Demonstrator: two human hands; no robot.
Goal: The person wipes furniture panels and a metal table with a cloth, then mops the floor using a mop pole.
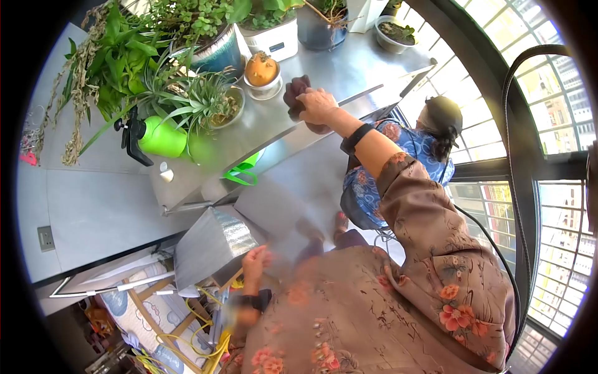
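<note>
dark maroon cloth (294, 100), crumpled, bulging from narrow grip of right hand (318, 105); left hand (254, 263): cannot tell grip

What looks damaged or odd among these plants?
The withered leaves at the far left stand out: they look brown and dry, unlike the green leaves beside them. I see no clear spill.

Silver metal bench (367, 65), bearing teal pot (219, 55), white rectangular planter (280, 42), dark blue pot (321, 32), shallow soil-filled bowl (395, 42), white cup (263, 92) holding round orange object (261, 67), spiky-leaved potted plant (208, 103), green spray bottle (163, 137)
</note>
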